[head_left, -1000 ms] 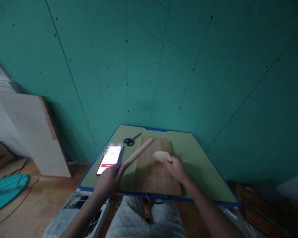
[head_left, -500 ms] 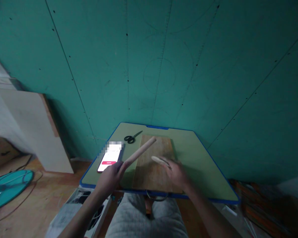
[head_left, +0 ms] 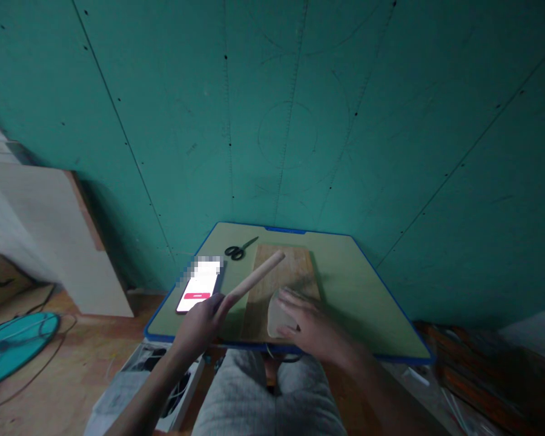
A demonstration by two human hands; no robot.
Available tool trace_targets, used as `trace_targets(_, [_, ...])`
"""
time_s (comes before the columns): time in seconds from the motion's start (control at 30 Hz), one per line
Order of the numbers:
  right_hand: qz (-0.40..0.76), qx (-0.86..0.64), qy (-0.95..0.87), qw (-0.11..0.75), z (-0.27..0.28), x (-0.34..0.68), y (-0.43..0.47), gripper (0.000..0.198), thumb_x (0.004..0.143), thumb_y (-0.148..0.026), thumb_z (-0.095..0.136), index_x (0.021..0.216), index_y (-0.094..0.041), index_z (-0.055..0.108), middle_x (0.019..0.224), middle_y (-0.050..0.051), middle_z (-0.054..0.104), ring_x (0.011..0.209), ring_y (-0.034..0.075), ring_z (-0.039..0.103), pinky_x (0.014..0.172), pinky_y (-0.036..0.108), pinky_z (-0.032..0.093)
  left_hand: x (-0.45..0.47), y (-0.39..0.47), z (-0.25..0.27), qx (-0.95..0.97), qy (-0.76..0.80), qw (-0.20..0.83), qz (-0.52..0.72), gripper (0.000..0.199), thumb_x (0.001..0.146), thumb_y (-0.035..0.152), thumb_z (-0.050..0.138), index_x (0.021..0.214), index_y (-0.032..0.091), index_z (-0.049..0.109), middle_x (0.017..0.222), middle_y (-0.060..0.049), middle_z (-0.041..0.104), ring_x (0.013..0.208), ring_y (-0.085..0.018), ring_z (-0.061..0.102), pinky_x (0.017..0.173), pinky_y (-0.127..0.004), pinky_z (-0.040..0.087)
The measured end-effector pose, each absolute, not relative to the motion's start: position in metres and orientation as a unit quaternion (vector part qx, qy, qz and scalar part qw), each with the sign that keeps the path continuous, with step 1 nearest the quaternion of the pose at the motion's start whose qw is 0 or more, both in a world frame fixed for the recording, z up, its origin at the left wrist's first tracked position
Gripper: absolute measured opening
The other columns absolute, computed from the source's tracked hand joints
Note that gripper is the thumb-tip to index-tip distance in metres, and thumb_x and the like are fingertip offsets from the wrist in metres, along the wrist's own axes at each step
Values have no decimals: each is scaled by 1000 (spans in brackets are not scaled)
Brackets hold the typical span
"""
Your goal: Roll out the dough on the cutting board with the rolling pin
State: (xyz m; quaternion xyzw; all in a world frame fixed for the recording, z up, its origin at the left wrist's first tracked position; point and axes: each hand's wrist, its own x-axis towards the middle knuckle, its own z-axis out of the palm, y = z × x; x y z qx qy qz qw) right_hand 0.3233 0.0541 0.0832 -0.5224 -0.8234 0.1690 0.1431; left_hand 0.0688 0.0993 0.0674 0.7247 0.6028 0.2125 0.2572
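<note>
My left hand [head_left: 204, 318] is closed around the near end of a plain wooden rolling pin [head_left: 257, 280], which slants up and right over a wooden cutting board [head_left: 290, 261]. My right hand [head_left: 306, 318] rests over a thin, pale, flat piece of dough [head_left: 278, 318] at the near part of the board. Its fingers and thumb are apart on top of the dough, and the hand hides the dough's right side.
Black-handled scissors [head_left: 240, 249] and a lit phone [head_left: 202, 287] lie on the left of the blue-edged table [head_left: 358, 290]. A green wall [head_left: 290, 121] rises behind it. A white panel [head_left: 72, 242] leans at the left, near a turquoise round object [head_left: 18, 348] on the floor.
My right hand has turned the dough from edge-on to flat, lowering it toward the near part of the board, and its fingers have spread. My left hand and the rolling pin stay nearly still.
</note>
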Motion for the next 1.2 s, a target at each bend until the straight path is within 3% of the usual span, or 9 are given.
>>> trace_targets(0.27, [44,-611,-775,153,56,287,62,59,90,-42,49,141,-13,44,140,15,49,129,28,42,107,42,35,67,98,65,724,611,252,199,58,86,65,26,77,18,60,64,-4,61,61,-19,57,54,-26,31])
trace_targets(0.43, [51,-660,-723,197,48,276,61,57,89,-42,47,137,-10,48,134,19,53,124,31,46,101,45,39,69,98,71,728,617,243,174,58,90,61,25,83,17,63,67,-5,64,63,-19,59,54,-26,32])
trace_targets(0.53, [141,-615,-723,281,41,304,68,44,91,-41,44,124,-16,59,127,14,60,119,26,53,100,41,41,68,99,76,732,635,206,137,54,94,53,25,86,18,66,71,-6,66,65,-19,61,56,-25,32])
trace_targets(0.6, [192,-620,-657,383,42,329,73,41,93,-42,37,115,-19,62,114,11,67,107,23,61,91,37,47,70,99,79,741,643,169,97,51,95,49,27,85,20,68,73,-6,68,66,-19,62,56,-26,31])
trace_targets(0.67, [174,-620,-609,464,49,349,75,40,92,-46,36,107,-20,63,108,11,69,101,23,63,88,36,49,75,99,81,758,635,135,61,51,95,50,28,83,21,69,74,-7,69,68,-20,64,56,-26,31])
trace_targets(0.73, [135,-615,-605,487,61,357,77,37,93,-44,37,104,-20,62,105,10,68,98,22,63,86,34,48,85,98,82,781,614,106,42,53,95,52,28,81,21,68,76,-9,70,72,-22,66,57,-27,31])
trace_targets(0.87, [83,-626,-682,369,76,344,83,28,94,-33,38,95,-21,63,96,7,69,91,18,62,80,27,44,107,96,78,828,553,80,42,54,97,51,25,80,20,66,82,-11,72,81,-25,68,61,-28,36])
trace_targets(1.0, [41,-696,-686,210,73,325,91,30,95,-28,35,87,-22,64,90,4,70,83,16,63,69,24,39,116,93,76,840,538,53,50,44,99,40,24,93,19,62,86,-11,70,84,-25,67,64,-29,42])
trace_targets(1.2, [40,-735,-669,102,78,318,92,28,93,-26,35,101,-25,62,93,5,71,79,20,65,65,28,36,133,97,83,834,551,14,16,29,93,28,37,106,13,57,94,-15,66,88,-27,64,69,-33,46])
